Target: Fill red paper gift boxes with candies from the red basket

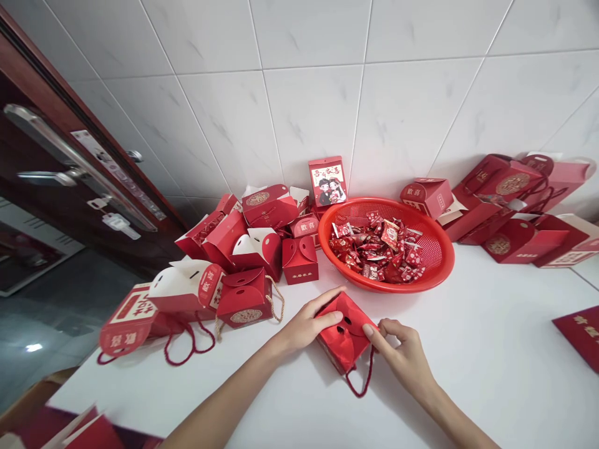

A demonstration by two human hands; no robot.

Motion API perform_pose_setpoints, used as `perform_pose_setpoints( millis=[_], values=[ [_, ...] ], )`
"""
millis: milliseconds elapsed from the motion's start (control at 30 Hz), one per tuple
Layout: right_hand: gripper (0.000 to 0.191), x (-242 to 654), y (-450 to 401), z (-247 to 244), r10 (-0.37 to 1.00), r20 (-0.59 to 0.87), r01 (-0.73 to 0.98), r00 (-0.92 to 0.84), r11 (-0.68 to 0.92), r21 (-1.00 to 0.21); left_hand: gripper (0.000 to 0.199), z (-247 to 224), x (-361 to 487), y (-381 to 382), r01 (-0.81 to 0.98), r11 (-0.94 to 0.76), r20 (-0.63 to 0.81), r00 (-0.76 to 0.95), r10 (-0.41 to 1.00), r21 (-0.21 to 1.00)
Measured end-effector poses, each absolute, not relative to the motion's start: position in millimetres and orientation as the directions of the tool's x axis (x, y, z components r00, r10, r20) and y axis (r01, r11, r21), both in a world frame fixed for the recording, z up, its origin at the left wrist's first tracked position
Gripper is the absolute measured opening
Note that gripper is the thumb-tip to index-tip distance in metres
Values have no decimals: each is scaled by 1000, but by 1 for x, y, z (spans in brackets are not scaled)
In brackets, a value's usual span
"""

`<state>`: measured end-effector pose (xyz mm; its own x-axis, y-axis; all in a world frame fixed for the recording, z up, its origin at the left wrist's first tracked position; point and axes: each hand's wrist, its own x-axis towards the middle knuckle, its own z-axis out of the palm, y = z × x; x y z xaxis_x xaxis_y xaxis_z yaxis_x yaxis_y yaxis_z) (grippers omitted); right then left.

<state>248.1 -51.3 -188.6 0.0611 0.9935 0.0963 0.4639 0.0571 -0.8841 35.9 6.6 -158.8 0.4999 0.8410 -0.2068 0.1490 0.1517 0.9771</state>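
Note:
A small red gift box (344, 349) lies on the white table in front of me, its top flaps folded inward, with dark holes near the middle. My left hand (311, 321) grips its left side, thumb on the top flap and fingers along the far edge. At its right side my right hand (400, 349) pinches the box edge, thumb on top and the other fingers curled. A dark red cord (362, 390) loops out from the near right side. Just behind the box stands a red plastic basket (437, 268) with wrapped candies (374, 246) in it.
Several red gift boxes (248, 296) crowd the left part of the table (299, 399); more boxes (528, 240) are piled at the back right. A flat red piece (580, 333) lies at the right edge. Behind is a tiled wall; a door with keys is at left.

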Motion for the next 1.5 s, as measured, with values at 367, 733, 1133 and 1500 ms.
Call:
perform_pose_setpoints(
  millis=[367, 733, 1133, 1500],
  values=[
    [53, 251, -52, -185, 973, 203, 460, 112, 131, -878, 50, -161, 32, 12, 215, -37, -72, 476, 876, 976],
    [46, 252, -51, -186, 965, 246, 447, 86, 183, -876, 42, -152, 27, 15, 343, -156, -24, 466, 885, 926],
    [50, 253, -50, -182, 982, 188, 386, 13, 168, -907, 42, -153, 31, 15, 204, 11, -99, 427, 899, 979],
    [40, 278, -40, -163, 927, -212, 64, -309, -203, -977, 18, -152, 38, -1, 372, -81, -38, 302, 953, 925]
  ],
)
